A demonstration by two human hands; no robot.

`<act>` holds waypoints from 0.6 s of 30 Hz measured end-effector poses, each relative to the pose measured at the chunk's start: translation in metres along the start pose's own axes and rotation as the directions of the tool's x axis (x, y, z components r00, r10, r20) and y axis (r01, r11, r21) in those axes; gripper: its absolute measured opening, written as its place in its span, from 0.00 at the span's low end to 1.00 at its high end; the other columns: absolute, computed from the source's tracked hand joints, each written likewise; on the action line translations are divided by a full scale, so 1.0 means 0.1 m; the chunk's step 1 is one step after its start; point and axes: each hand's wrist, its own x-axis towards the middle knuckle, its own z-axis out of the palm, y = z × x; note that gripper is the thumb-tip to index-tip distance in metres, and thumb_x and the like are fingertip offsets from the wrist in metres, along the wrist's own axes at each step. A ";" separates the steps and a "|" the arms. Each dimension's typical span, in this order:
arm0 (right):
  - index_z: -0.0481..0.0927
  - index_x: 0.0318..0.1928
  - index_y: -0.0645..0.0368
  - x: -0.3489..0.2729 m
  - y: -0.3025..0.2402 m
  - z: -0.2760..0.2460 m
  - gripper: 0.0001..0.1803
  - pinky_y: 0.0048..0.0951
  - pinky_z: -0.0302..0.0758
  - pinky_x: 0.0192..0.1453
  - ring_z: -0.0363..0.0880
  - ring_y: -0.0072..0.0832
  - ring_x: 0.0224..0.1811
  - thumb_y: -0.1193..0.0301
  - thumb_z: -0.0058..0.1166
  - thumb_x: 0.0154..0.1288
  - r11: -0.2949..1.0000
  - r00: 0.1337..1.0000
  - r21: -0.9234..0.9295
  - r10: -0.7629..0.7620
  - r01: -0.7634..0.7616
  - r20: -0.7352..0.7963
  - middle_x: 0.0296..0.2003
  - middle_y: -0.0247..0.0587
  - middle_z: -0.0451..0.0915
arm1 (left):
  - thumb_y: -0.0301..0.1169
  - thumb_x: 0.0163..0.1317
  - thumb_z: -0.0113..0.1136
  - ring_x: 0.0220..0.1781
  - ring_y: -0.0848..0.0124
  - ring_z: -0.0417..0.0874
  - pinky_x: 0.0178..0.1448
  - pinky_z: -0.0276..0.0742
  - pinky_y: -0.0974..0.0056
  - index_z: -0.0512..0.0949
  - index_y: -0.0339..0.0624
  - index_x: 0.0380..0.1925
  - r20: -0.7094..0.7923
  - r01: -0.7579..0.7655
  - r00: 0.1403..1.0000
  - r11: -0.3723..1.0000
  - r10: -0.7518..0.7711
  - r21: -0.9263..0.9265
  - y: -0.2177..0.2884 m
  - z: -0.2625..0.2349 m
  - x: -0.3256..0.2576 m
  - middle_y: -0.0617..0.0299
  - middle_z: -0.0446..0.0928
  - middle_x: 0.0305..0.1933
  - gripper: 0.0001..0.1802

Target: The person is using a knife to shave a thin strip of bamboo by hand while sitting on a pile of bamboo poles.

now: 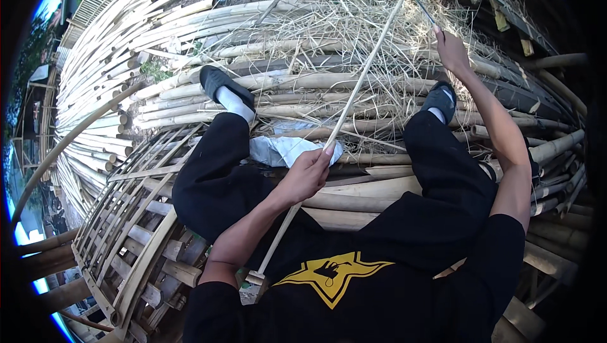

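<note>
My left hand [306, 173] grips a long thin pale bamboo strip [360, 84] near its lower part. The strip runs up and to the right, from between my legs to the top of the picture. My right hand [451, 49] is stretched far forward and holds a dark knife blade [423, 9] close to the upper part of the strip. I sit on bamboo poles in black trousers, with my black shoes [222, 84] resting on them.
Stacked bamboo poles [107, 71] fill the left and centre. Dry shavings [329, 27] lie in a heap ahead. A crumpled white cloth [278, 150] lies between my legs. A woven bamboo frame [133, 229] stands at lower left.
</note>
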 end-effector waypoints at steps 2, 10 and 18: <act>0.74 0.34 0.64 -0.08 0.02 0.05 0.27 0.49 0.67 0.30 0.73 0.52 0.23 0.52 0.33 0.71 0.995 0.993 0.058 -0.078 0.083 -0.089 0.18 0.54 0.73 | 0.48 0.71 0.39 0.12 0.83 0.54 0.15 0.50 0.73 0.61 0.45 0.20 0.038 -0.085 0.996 0.996 0.086 -0.041 -0.06 0.00 0.01 0.73 0.56 0.13 0.23; 0.70 0.26 0.64 -0.42 -0.32 0.23 0.26 0.44 0.64 0.25 0.70 0.45 0.16 0.53 0.38 0.71 0.858 0.874 0.214 -0.485 0.467 0.040 0.13 0.48 0.70 | 0.47 0.72 0.37 0.10 0.84 0.50 0.12 0.43 0.75 0.59 0.48 0.24 0.027 -0.040 0.999 0.998 0.042 -0.052 -0.13 0.00 0.05 0.73 0.53 0.13 0.20; 0.73 0.28 0.63 -0.66 -0.56 0.45 0.26 0.49 0.68 0.32 0.73 0.52 0.25 0.52 0.37 0.70 0.909 0.885 0.213 -0.403 0.359 0.232 0.19 0.55 0.74 | 0.48 0.71 0.38 0.10 0.84 0.49 0.12 0.41 0.74 0.57 0.51 0.23 0.121 0.092 0.990 0.974 -0.068 -0.205 -0.11 -0.08 0.12 0.74 0.52 0.13 0.20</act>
